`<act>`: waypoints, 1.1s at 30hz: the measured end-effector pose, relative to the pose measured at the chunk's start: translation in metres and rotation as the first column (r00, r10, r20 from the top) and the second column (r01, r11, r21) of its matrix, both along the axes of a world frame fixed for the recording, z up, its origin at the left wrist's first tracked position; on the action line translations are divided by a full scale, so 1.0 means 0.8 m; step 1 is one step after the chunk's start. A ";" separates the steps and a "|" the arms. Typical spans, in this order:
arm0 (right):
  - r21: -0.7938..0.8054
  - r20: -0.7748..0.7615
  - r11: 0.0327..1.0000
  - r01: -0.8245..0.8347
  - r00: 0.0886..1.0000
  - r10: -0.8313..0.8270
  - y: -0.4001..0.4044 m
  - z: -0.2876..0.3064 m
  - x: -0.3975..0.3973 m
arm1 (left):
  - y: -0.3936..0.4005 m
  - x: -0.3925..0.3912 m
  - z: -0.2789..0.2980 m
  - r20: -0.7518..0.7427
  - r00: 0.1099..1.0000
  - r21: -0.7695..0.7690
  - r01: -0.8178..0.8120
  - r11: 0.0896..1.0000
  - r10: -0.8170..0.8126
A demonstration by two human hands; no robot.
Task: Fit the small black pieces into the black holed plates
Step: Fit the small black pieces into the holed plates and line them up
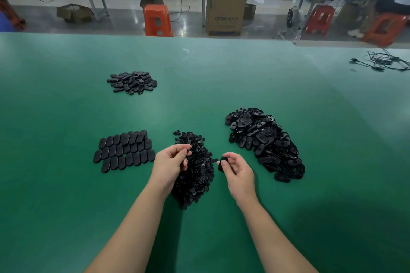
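Oval black plate (222, 163), smooth plastic

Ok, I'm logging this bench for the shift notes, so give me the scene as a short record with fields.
surface: green table mat
left hand: fingers curled over heap of small black pieces
right hand: pinches one black oval plate
right of hands: loose heap of black holed plates
left of hands: black oval plates laid in rows
far left: smaller black pile

The worktop (66, 184) has a matt green mat surface; the holed plates (264, 139) look like glossy black plastic, the stool (156, 20) orange plastic.
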State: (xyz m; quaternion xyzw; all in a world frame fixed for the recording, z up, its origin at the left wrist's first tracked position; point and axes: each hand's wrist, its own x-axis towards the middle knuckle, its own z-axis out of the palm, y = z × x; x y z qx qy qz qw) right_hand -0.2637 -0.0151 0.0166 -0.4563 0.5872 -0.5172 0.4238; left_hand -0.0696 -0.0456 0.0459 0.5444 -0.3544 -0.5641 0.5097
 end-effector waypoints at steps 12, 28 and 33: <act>0.041 0.002 0.999 -0.020 1.000 0.020 -0.003 -0.003 -0.002 | 0.009 -0.010 0.009 0.147 0.989 -0.002 0.030 1.000 -0.029; 0.044 0.082 0.998 -0.052 0.995 0.048 -0.004 -0.001 0.000 | 0.009 -0.079 0.002 0.515 0.849 0.033 0.118 0.992 -0.119; 0.024 0.026 0.997 -0.074 0.997 0.074 -0.003 -0.006 -0.002 | 0.010 -0.086 0.007 0.553 0.827 0.029 0.105 0.994 -0.104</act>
